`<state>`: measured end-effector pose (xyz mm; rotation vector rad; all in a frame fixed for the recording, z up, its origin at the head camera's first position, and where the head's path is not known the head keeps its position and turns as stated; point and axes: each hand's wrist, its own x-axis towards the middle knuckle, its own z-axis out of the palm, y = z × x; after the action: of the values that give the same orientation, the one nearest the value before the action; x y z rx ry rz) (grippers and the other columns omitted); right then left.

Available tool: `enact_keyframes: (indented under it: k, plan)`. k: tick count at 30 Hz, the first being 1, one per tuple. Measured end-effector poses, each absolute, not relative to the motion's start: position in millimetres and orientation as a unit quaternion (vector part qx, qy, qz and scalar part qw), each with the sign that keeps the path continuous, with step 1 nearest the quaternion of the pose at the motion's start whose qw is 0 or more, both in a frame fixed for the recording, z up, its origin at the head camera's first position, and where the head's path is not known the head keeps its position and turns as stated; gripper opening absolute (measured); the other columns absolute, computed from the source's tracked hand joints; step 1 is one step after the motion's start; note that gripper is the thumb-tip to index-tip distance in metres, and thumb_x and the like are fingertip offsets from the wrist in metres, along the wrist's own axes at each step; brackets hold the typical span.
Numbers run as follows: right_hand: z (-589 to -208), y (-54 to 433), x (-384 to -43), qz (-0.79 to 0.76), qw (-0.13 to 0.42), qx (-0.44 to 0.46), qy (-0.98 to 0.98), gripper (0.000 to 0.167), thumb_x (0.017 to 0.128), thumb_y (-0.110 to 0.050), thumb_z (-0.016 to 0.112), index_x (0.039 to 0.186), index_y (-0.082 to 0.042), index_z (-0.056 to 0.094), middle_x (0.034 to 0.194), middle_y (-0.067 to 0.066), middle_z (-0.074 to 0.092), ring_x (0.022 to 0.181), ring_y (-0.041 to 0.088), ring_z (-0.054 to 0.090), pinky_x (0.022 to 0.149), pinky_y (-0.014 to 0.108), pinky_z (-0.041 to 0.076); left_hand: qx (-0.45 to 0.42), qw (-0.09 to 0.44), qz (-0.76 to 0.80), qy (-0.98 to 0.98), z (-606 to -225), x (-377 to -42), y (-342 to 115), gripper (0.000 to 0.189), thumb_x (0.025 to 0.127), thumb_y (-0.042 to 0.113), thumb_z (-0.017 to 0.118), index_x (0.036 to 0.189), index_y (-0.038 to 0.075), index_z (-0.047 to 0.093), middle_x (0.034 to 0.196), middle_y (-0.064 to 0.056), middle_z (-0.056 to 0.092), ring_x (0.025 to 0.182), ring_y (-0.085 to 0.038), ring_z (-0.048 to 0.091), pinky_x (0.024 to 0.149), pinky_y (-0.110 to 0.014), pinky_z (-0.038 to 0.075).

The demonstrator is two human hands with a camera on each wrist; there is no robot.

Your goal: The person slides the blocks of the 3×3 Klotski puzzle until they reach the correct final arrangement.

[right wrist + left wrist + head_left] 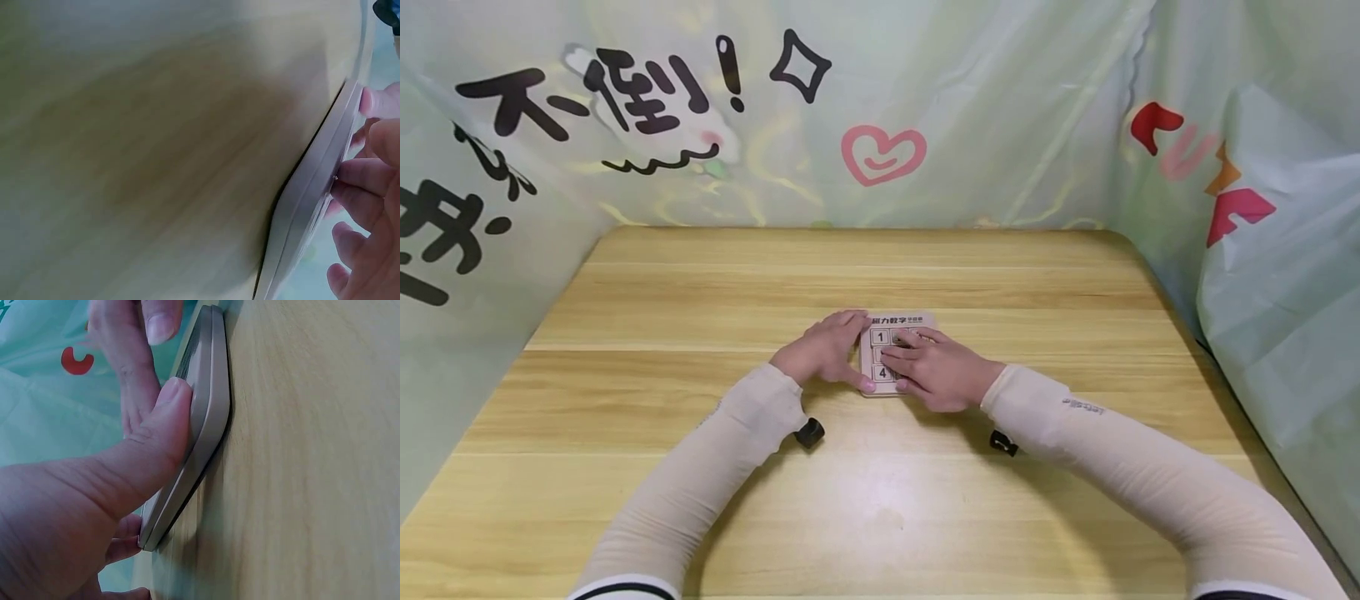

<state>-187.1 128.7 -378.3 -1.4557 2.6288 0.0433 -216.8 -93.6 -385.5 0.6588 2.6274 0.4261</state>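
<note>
Hanging behind the wood-grain table point(700, 287) and number board point(881, 337) is printed sheeting point(1000, 108)

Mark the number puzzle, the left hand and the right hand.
Number puzzle point(880, 337): head view, on its tile marked 1.
Left hand point(827, 347): head view, back of the hand.
Right hand point(945, 369): head view, back of the hand.

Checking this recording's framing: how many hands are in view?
2: the left hand holding the number board at its left side, the right hand over its tiles.
</note>
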Motion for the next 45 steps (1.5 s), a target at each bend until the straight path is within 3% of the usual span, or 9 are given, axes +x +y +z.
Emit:
enact_keyframes:
  k: [17, 33, 45]
  plan:
    - [-376, 145, -172, 0.024, 0.082, -0.492, 0.867, 0.050, 0.102, -0.030, 0.042, 0.144, -0.005, 0.046, 0.148, 0.010, 0.043, 0.141, 0.033, 0.028, 0.115, 0.054, 0.021, 0.232, 0.197, 0.158, 0.939, -387, -219, -93, 0.115, 0.067, 0.057, 0.081, 0.153, 0.008, 0.023, 0.160, -0.010, 0.016, 0.145, -0.032, 0.015, 0.117, -0.051, 0.014]
    - [-379, 144, -194, 0.008, 0.076, -0.469, 0.880, 0.047, 0.103, -0.029, 0.041, 0.143, -0.005, 0.048, 0.145, 0.011, 0.046, 0.140, 0.035, 0.030, 0.112, 0.057, 0.025, 0.230, 0.200, 0.163, 0.938, -388, -220, -93, 0.116, 0.066, 0.058, 0.082, 0.154, 0.009, 0.023, 0.160, -0.010, 0.017, 0.145, -0.031, 0.014, 0.117, -0.051, 0.013]
    - [-373, 174, -169, 0.013, 0.073, -0.460, 0.885, 0.047, 0.100, -0.028, 0.046, 0.140, -0.003, 0.050, 0.143, 0.012, 0.049, 0.138, 0.036, 0.034, 0.111, 0.058, 0.026, 0.229, 0.201, 0.169, 0.938, -388, -219, -93, 0.116, 0.065, 0.056, 0.083, 0.153, 0.009, 0.023, 0.161, -0.008, 0.015, 0.146, -0.030, 0.013, 0.117, -0.051, 0.012]
